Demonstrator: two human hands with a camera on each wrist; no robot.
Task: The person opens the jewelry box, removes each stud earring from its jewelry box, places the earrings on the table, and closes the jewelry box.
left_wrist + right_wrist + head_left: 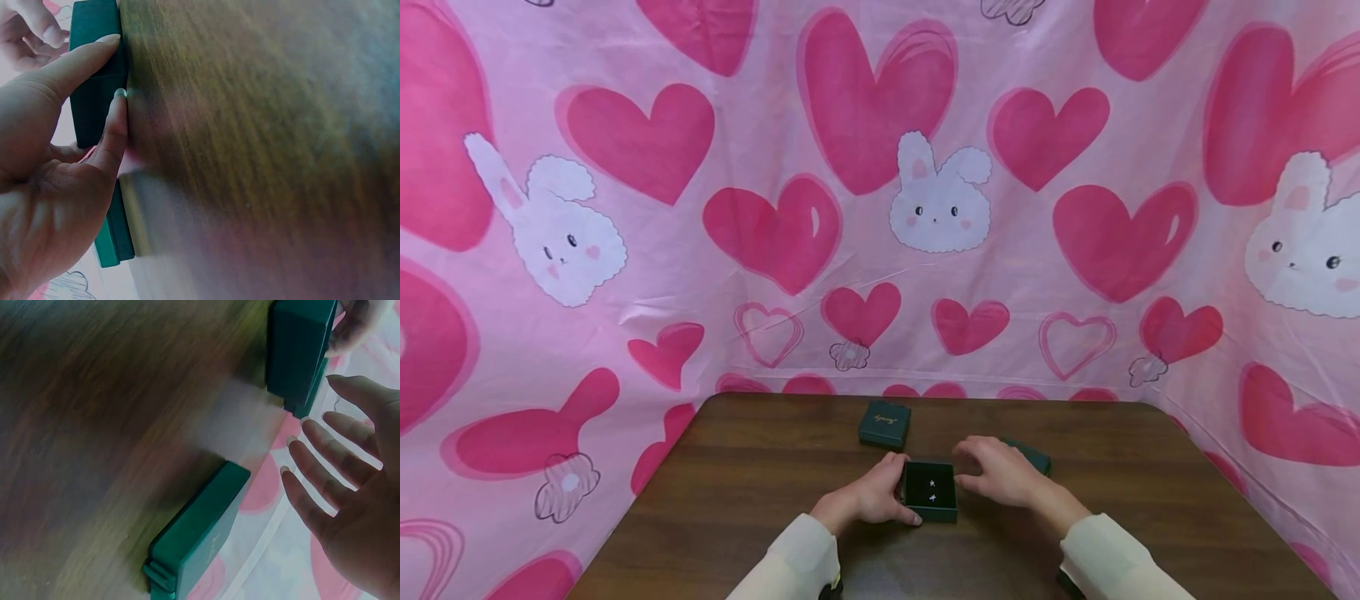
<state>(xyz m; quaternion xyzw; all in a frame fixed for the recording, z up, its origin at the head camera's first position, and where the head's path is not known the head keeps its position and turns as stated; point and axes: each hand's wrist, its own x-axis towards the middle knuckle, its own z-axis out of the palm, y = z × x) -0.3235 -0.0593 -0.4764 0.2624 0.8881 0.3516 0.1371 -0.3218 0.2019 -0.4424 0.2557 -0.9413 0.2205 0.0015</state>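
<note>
Clamping the open box [932, 515], left fingers [112, 136] face parted right fingers [322, 475]; the far box's [882, 437] gold script [885, 419] is illegible.

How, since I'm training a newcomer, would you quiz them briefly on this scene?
1. Multiple choice: which hand grips the open box? A: left; B: right; C: neither.
2. True or false: the green box with gold lettering sits farther from the person than the open box.
3. Fill in: the open box shows ___ small pale ornaments.

Key: 1. A, the left hand; 2. true; 3. two.
</note>
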